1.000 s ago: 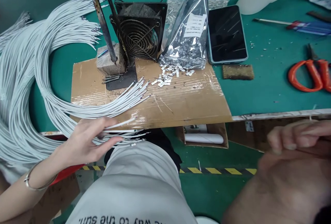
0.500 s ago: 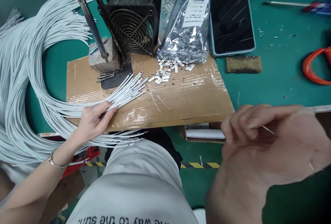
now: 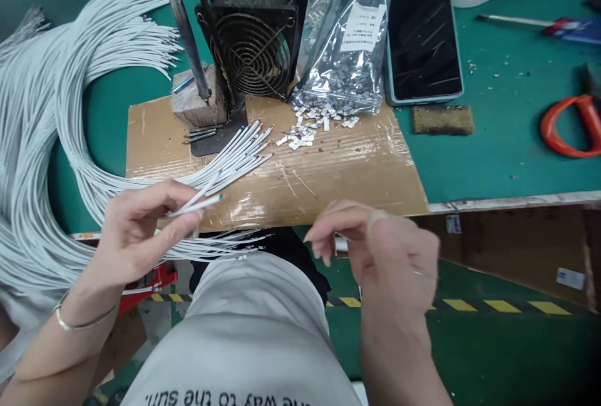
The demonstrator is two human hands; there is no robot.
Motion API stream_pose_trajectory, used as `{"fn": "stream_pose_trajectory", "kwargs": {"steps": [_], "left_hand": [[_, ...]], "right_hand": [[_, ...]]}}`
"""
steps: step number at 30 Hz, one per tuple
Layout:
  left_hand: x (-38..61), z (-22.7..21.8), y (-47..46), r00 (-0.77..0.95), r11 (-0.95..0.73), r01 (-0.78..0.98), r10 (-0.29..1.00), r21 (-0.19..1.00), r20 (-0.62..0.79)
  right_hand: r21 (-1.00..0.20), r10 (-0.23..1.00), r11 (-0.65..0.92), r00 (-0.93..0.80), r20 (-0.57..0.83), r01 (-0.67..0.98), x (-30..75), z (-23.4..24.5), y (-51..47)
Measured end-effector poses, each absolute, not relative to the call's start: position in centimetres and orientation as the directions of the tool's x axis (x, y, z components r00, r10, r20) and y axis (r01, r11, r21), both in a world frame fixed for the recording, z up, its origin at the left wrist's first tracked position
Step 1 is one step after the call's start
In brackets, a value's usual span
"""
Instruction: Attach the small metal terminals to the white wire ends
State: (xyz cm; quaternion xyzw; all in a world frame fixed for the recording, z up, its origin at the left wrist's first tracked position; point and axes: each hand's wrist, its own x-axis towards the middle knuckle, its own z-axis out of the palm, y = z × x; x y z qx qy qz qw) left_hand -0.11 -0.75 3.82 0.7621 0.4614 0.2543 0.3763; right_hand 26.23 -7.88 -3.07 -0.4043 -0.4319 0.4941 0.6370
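Note:
Between thumb and fingers of my left hand (image 3: 141,231) are two white wires (image 3: 204,204), their ends poking out to the right and crossing. Just beyond lies a fanned bundle of white wires (image 3: 235,159) on the cardboard sheet (image 3: 357,171). My right hand (image 3: 385,249) hovers over the table's front edge, right of the wire ends and apart from them. Its fingers are loosely curled and apart, and nothing shows in them. Small flat metal pieces (image 3: 303,137) lie scattered at the mouth of a clear bag (image 3: 347,74).
A soldering iron (image 3: 188,37) points down at a stained block (image 3: 195,102), beside a black fan (image 3: 253,49). Rightward are a tablet-like device (image 3: 425,46), a brown sponge (image 3: 444,120), a screwdriver (image 3: 521,20) and orange-handled pliers (image 3: 563,131). Long wire coils (image 3: 28,162) fill the left.
My left hand has drawn back a little from the bundle and now holds two wires apart from it. My right hand has come leftward from the far right, towards the wire ends.

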Motion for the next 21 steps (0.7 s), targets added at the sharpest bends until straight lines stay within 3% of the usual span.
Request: {"fn": "stream_pose_trajectory", "kwargs": {"steps": [4, 7, 10, 17, 21], "left_hand": [[1.0, 5.5, -1.6, 0.484, -0.091, 0.452, 0.860, 0.887, -0.158], [1.8, 4.7, -1.3, 0.529, 0.151, 0.460, 0.745, 0.875, -0.407], [2.2, 3.5, -1.1, 0.548, 0.276, 0.384, 0.700, 0.881, -0.458], [2.2, 2.5, -0.6, 0.470, 0.493, 0.095, 0.744, 0.865, -0.476], [1.8, 1.5, -0.1, 0.305, 0.480, -0.025, 0.839, 0.877, -0.450]], "right_hand": [[-0.958, 0.956, 0.134, -0.222, 0.192, -0.255, 24.2, -2.5, -7.2], [-0.951, 0.911, 0.169, -0.328, 0.252, -0.260, 22.8, -2.0, -6.0], [-0.946, 0.904, 0.218, -0.315, 0.288, -0.241, 21.7, -1.8, -5.0], [-0.957, 0.936, 0.171, -0.265, 0.233, -0.236, 21.1, -2.4, -4.1], [-0.933, 0.977, 0.195, -0.021, 0.210, -0.302, 22.6, -2.1, -3.7]]}}
